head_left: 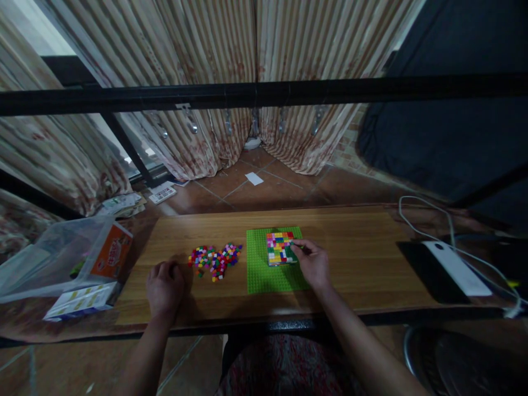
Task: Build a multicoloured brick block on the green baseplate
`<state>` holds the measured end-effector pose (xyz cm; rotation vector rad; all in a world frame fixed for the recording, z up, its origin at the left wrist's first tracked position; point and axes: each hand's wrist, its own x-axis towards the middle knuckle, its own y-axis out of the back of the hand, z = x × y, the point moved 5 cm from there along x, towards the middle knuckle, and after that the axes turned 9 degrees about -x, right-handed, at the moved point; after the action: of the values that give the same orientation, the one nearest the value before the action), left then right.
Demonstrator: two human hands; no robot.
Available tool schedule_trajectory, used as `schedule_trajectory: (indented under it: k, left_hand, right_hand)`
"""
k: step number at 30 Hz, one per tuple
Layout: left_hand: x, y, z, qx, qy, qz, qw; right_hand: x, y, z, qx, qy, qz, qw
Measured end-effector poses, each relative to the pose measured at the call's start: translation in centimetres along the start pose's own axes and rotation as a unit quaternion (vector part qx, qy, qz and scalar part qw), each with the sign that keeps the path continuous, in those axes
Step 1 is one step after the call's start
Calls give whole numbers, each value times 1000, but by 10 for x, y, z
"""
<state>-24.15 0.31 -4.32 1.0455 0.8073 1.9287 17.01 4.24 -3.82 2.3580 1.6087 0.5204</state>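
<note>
On a green studded baseplate [256, 275] stands a low block of multicoloured toy bricks [280, 253]. My right hand [314, 264] reaches in from the right, with thumb and forefinger pinched at the block's right side. A small green brick [292, 243] shows at those fingertips; whether it is pressed onto the block I cannot tell. My left hand [165, 286] rests on the wooden board, its fingers curled closed, and no object shows in it. Between the left hand and the baseplate lies a loose pile of small coloured bricks [218, 259].
The wooden board [358, 247] carries the bricks. At the left are a clear plastic bin [53, 258], an orange box [112, 252] and a white carton [82, 301]. At the right lie a white device [456, 268] and a looped cable [474, 250]. A black bar [256, 94] crosses beyond.
</note>
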Motion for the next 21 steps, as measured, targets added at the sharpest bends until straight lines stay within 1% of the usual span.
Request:
schedule_trajectory:
  k: [7, 13, 21]
  left_hand:
    - [0, 0, 0, 3, -14, 0, 1000]
    - [0, -2, -2, 15, -9, 3, 1000]
    - [0, -4, -5, 19, -8, 9, 1000]
  right_hand:
    - [2, 1, -4, 2, 31, -15, 999]
    - [6, 1, -2, 3, 36, -18, 999]
    - [7, 2, 9, -4, 14, -7, 1000]
